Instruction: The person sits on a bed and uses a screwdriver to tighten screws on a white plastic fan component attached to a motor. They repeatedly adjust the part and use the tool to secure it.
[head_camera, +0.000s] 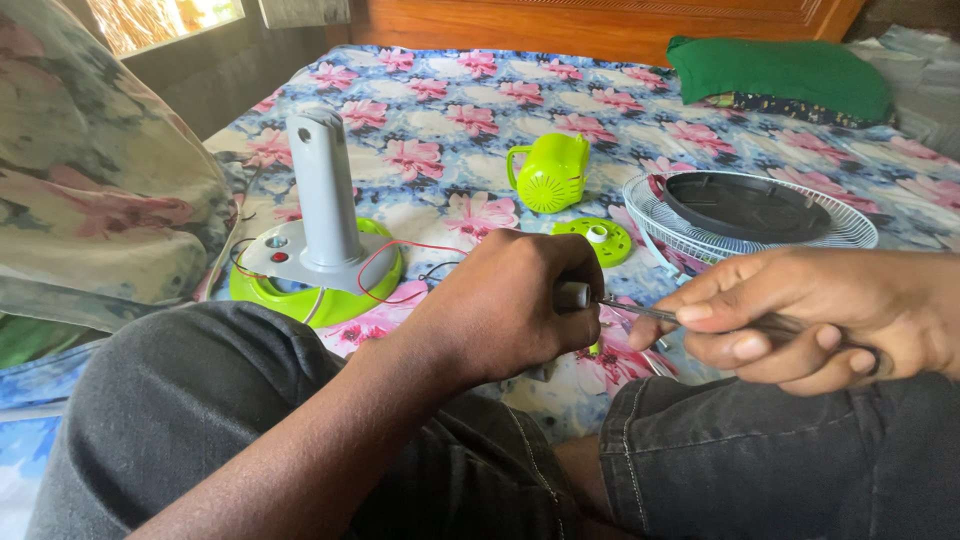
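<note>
Floral bed (450, 130) (fan base (315, 270), grille (850, 225)).

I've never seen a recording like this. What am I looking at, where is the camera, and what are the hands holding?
There is no machine here. One camera, worn on a person's head, looks down at their two bare hands above their knees. The person sits on a bed with a flowered sheet. The left hand grips a small white part. The right hand holds a screwdriver with its tip at that part. On the sheet lie the pieces of a fan: a green base with a grey post, a green housing, a green disc and a wire grille with a dark round piece in it.
</note>
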